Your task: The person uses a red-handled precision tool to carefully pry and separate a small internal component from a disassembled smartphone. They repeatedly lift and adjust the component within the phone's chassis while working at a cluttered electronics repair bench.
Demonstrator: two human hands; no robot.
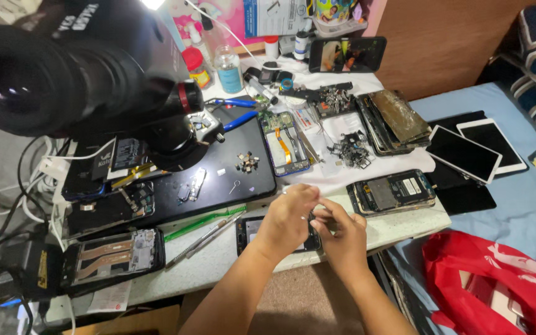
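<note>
Both hands met over a dark phone (250, 232) that lay at the near edge of the white table (398, 224), just right of a green-handled tool (201, 224) and a thin metal tool (209, 236). The left hand (288, 218) covered most of the phone's right half, its fingers curled down onto it, so only the left end of the screen showed. The right hand (340, 236) pressed in from the right, fingertips pinched at the phone's edge; whether they clamped the phone itself or some small part was hidden between the two hands. A microscope (75, 68) filled the upper left, out of focus and cut off by the frame, masking part of the black work mat (237, 186). An opened phone (392, 191) sat to the right, another opened one (114, 255) to the left. The tiny parts on the mat were too small to make out. A red bag (491, 279) was cropped at the lower right.
</note>
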